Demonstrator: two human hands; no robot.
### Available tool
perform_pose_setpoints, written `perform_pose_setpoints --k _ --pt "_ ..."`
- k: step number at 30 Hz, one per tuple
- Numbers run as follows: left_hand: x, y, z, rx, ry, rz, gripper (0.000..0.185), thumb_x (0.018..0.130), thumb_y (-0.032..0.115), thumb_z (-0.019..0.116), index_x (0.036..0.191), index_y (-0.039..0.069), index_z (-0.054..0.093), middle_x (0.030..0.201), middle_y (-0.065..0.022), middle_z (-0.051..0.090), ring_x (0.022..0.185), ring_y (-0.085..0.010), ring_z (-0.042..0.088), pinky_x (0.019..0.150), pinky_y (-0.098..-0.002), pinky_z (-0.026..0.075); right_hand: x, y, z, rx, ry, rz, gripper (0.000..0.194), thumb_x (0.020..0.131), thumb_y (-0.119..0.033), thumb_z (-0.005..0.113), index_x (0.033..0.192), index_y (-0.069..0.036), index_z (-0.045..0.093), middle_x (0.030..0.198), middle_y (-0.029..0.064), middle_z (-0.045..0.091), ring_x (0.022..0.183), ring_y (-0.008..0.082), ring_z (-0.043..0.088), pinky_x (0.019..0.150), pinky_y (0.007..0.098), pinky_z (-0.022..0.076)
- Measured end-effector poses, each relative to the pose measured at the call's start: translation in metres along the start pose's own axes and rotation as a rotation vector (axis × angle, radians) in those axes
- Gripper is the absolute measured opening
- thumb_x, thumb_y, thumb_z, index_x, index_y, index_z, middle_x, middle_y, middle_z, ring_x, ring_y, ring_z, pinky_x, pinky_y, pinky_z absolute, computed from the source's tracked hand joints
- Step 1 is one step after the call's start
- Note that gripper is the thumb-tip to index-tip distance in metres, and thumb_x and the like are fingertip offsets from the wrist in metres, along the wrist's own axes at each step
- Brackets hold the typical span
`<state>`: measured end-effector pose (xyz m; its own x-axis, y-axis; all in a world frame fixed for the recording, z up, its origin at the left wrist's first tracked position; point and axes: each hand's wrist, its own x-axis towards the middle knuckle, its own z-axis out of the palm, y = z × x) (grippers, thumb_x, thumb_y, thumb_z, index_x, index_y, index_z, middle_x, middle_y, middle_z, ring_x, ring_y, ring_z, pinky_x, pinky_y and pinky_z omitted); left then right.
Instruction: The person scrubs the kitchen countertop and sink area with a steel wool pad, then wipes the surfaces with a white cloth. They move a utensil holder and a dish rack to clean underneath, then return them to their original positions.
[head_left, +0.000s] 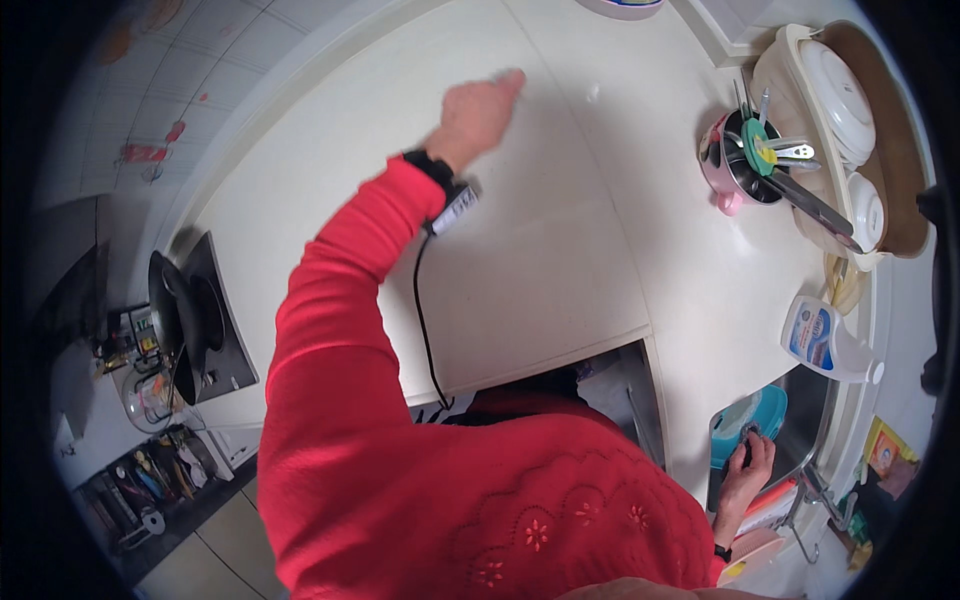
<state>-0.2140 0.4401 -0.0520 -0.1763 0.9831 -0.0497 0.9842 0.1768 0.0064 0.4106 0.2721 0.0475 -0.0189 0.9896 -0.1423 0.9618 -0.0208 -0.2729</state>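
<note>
My left hand (476, 116), blurred, is low over the white countertop (525, 247) with its fingers curled and one digit pointing to the upper right. Its underside is hidden, so any held thing cannot be made out. By the black wristband (429, 171) is a small device with a printed label (455, 210), and a black cable (420, 300) runs from it towards my body. Far to the right, my right hand (746, 476) grips a dark metal scouring pad (750, 430) at the edge of a teal basin (772, 412) in the sink (806, 424).
A pink mug (718, 171) holds cutlery and tongs, beside a dish rack (784, 82) with white bowls (840, 97). A white detergent bottle (825, 341) stands by the sink, near the faucet (825, 499). Dark pans (184, 315) are at left. An open drawer (150, 480) holds utensils.
</note>
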Motion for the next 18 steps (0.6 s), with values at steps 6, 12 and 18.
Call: perform_pose_setpoints --k 6,12,18 --pt "0.099 -0.073 -0.002 0.095 0.068 -0.129 0.035 0.095 0.014 0.043 0.128 0.019 0.051 0.093 -0.0202 0.071 0.091 -0.0408 0.069 0.077 -0.0509 0.054 -0.027 -0.008 -0.003 -0.021 -0.038 0.081 0.026 0.086 -0.001 0.063 0.111 0.001 0.067 0.116 0.0211 0.061 0.102 0.0391 0.062 0.089 0.0449 0.0504" --pt "0.112 -0.068 -0.011 0.108 0.068 -0.143 0.032 0.095 0.011 0.044 0.122 0.002 0.057 0.093 -0.0230 0.071 0.088 -0.0406 0.069 0.076 -0.0513 0.054 -0.064 -0.001 -0.012 -0.038 -0.047 0.199 0.026 0.085 0.000 0.062 0.111 0.002 0.066 0.115 0.0221 0.060 0.102 0.0382 0.061 0.089 0.0428 0.0500" --pt "0.012 0.031 0.008 0.055 0.031 0.111 0.025 0.097 0.017 0.044 0.118 0.013 0.057 0.085 -0.0157 0.071 0.082 -0.0363 0.070 0.067 -0.0490 0.055 -0.060 0.024 -0.010 0.020 -0.023 0.079 0.026 0.084 0.002 0.062 0.110 0.001 0.067 0.112 0.0194 0.061 0.100 0.0364 0.061 0.088 0.0415 0.0502"
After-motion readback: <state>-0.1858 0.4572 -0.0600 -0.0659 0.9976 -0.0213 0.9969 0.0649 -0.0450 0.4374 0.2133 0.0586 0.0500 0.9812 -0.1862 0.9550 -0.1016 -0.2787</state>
